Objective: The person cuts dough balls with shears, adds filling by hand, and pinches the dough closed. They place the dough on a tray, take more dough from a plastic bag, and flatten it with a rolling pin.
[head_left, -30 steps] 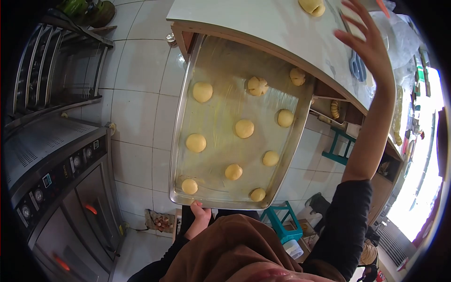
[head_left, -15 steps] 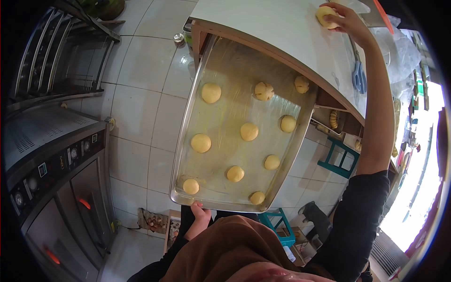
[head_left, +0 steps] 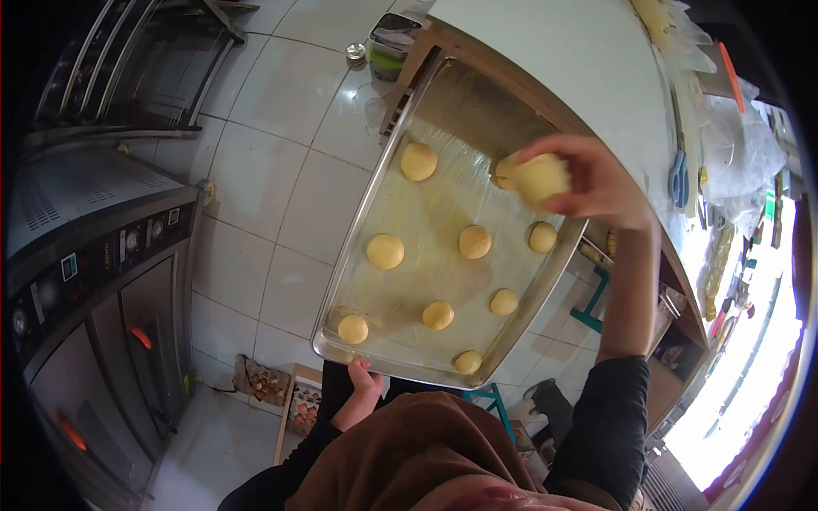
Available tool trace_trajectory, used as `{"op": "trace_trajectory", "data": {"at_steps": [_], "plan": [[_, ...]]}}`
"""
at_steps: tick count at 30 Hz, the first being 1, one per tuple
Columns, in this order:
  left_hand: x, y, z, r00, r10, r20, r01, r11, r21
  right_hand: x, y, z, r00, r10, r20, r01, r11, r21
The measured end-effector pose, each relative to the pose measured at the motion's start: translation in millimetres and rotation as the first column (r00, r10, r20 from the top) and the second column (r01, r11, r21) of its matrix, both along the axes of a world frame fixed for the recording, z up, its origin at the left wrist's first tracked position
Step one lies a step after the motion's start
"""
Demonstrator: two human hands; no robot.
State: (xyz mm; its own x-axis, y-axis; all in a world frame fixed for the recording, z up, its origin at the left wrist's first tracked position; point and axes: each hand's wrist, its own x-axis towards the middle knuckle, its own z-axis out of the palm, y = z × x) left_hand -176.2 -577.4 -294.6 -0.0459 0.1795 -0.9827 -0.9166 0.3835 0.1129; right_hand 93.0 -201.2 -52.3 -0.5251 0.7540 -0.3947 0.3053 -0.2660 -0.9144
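Note:
My left hand (head_left: pixel 365 385) grips the near-left edge of a large metal tray (head_left: pixel 345 223). On the tray sit several round dough balls, among them one near the middle (head_left: pixel 475 242) and one at the far left (head_left: pixel 418 162). My right hand (head_left: pixel 588 180) is above the tray's right side, its fingers curled round a pale yellow dough ball (head_left: pixel 544 180) that is blurred by motion. Just left of the held ball, a scored dough piece (head_left: pixel 504 174) shows in part on the tray; my hand covers that far right area.
A white worktop (head_left: pixel 554 51) runs beyond the tray, with blue-handled scissors (head_left: pixel 678 180) at its right side. An oven (head_left: pixel 102 255) stands at the left. Eggs (head_left: pixel 304 410) lie in a box on the floor, and a green stool (head_left: pixel 494 407) is near my body.
My right hand has brought the dough ball from over the worktop down and left to above the tray. The view has shifted. My left hand still holds the tray.

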Motion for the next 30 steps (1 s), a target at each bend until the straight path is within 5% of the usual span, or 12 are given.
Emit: {"op": "trace_trajectory", "data": {"at_steps": [2,4,9,14,18,24,27,30], "plan": [[1,3,4,1.000,0.011,-0.004,-0.011,1.000,-0.007,-15,8,-44,0.999,0.028,0.029,-0.026,0.998,-0.054],[1,3,6,1.000,0.029,0.000,-0.029,0.999,-0.031,-22,26,-81,0.981,-0.111,0.161,0.124,0.990,-0.072],[3,3,6,0.998,0.044,-0.036,-0.047,0.996,-0.079,-20,80,-171,0.795,-0.304,0.525,-0.039,0.837,0.545],[7,34,34,0.999,0.030,-0.045,-0.035,0.993,-0.117,-28,97,-204,0.651,-0.391,0.651,-0.263,0.688,0.676],[7,30,28,0.999,0.038,-0.034,-0.042,0.994,-0.104,-29,101,-207,0.543,-0.464,0.700,-0.269,0.694,0.668],[6,21,19,0.999,0.030,-0.035,-0.034,0.994,-0.106,-17,109,-217,0.766,-0.347,0.542,-0.227,0.642,0.732],[2,13,13,1.000,0.008,-0.025,-0.010,0.997,-0.077,-10,103,-208,0.855,-0.292,0.428,-0.102,0.715,0.692],[4,22,19,0.999,0.031,-0.008,-0.031,0.996,-0.081,-18,63,-158,0.552,-0.622,0.556,0.211,0.749,0.628]]}}
